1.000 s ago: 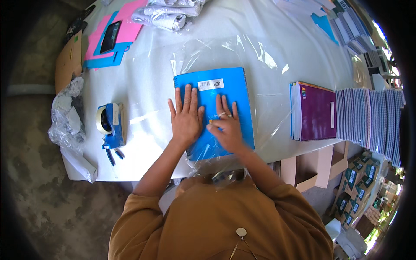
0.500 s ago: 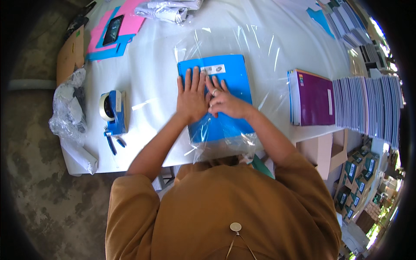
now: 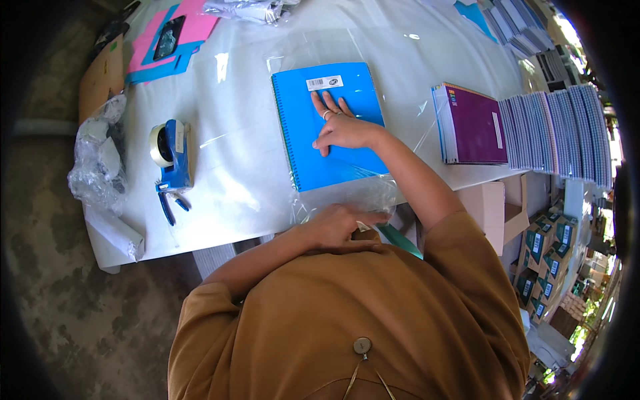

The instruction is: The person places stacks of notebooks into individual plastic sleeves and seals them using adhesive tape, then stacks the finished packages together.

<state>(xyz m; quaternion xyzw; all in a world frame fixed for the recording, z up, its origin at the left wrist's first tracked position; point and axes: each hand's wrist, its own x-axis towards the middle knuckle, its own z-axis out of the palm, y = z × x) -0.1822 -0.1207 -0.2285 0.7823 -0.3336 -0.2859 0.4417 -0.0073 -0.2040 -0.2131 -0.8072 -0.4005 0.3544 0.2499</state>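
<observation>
A blue spiral notebook (image 3: 303, 137) lies on the white table (image 3: 227, 180), inside a clear plastic sleeve (image 3: 347, 50) that spreads around it. My right hand (image 3: 343, 127) presses flat on the notebook's cover, fingers apart and pointing away from me. My left hand (image 3: 340, 227) is down at the table's near edge, at the loose open end of the clear sleeve (image 3: 333, 197). Its fingers curl at the plastic; whether they pinch it is unclear.
A blue tape dispenser (image 3: 170, 153) stands left of the notebook. A purple notebook (image 3: 473, 123) and a long row of notebooks (image 3: 560, 133) lie to the right. Pink and blue covers (image 3: 167, 40) sit far left, crumpled plastic (image 3: 97, 160) at the left edge, open cartons (image 3: 497, 207) below right.
My left hand has left the notebook's cover and dropped to the near edge of the table at the sleeve's end. My right hand stays pressed on the cover.
</observation>
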